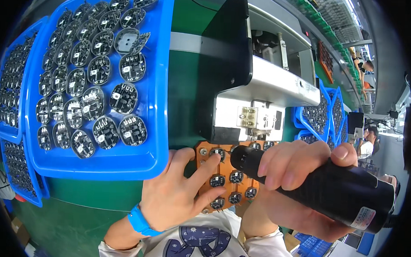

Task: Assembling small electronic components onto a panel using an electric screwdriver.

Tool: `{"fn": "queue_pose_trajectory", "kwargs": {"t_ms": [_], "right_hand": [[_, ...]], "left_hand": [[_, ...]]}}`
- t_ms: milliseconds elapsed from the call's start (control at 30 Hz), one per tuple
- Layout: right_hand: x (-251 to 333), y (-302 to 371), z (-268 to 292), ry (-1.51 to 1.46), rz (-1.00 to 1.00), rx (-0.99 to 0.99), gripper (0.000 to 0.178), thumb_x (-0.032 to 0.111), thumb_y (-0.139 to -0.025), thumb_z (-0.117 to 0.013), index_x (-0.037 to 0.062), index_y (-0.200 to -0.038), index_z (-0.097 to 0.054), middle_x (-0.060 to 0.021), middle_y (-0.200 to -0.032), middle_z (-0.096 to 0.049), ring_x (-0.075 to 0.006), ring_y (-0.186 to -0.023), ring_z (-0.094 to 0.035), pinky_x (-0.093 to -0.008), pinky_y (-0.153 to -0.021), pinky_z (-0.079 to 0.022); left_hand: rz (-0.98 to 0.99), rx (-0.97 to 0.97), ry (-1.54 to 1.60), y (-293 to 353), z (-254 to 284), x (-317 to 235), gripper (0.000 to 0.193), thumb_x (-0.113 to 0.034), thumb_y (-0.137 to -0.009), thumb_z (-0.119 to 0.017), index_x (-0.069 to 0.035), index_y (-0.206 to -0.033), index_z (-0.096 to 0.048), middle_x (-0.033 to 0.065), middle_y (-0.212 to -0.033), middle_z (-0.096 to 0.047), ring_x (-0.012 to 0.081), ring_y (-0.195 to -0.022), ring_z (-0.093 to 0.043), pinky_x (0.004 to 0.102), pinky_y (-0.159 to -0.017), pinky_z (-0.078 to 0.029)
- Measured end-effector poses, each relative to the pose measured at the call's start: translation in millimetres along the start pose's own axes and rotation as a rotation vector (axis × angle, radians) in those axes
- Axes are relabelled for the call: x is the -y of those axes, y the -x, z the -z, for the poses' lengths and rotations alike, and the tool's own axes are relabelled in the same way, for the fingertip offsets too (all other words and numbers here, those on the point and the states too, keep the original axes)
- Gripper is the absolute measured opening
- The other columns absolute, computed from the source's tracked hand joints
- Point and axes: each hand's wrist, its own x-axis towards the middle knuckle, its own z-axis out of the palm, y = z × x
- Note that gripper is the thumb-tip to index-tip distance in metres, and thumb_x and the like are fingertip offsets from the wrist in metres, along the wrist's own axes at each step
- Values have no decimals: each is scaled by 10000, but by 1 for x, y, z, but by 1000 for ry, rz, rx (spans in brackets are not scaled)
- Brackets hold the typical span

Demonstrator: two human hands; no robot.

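Observation:
My right hand is wrapped around a thick black electric screwdriver, held slanting with its nose end over an orange fixture plate. Its tip is hard to make out. Small round black circuit-board units sit in the plate's recesses. My left hand, a blue band around its wrist, lies at the plate's left side with fingers apart. Its index fingertip touches a unit in the upper left recess, close to the screwdriver's nose; the thumb reaches over the lower units.
To the left stands a blue tray holding rows of similar units, with more blue trays beyond. A black-and-silver machine rises behind the plate. More filled blue trays stand at right. People sit farther off.

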Motion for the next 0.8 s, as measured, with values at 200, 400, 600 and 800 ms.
{"fn": "queue_pose_trajectory", "kwargs": {"t_ms": [200,400,600,800], "right_hand": [[0,-3,-7,5,-35,0,808,671,-899,-530,29,-1356,-351,-126,-830,-577,-245,-634,-584,-398,-585,-490],[-10,-3,-1,13,7,47,743,673,-889,-553,43,-1252,-400,-123,-808,-581,-242,-602,-590,-383,-543,-490],[-14,-1,-5,7,32,25,745,692,-856,-603,55,-1193,-416,-115,-797,-581,-231,-584,-589,-366,-522,-484],[-8,3,-8,2,30,-17,730,687,-852,-613,57,-1176,-434,-103,-787,-578,-232,-577,-584,-371,-528,-483]], "left_hand": [[-3,-8,2,-1,0,1,505,-457,-780,-745,-175,-1197,-699,103,-1047,-536,289,-925,-499,404,-800,-388],[8,-19,27,-1,1,1,486,-425,-783,-752,-169,-1193,-703,96,-1056,-543,285,-932,-497,405,-808,-393],[8,-32,33,-1,0,3,449,-376,-793,-753,-160,-1184,-706,92,-1057,-548,280,-929,-495,396,-812,-397],[-6,-29,35,-3,4,-2,438,-342,-789,-759,-162,-1185,-705,87,-1051,-553,282,-927,-493,395,-819,-398]]}}
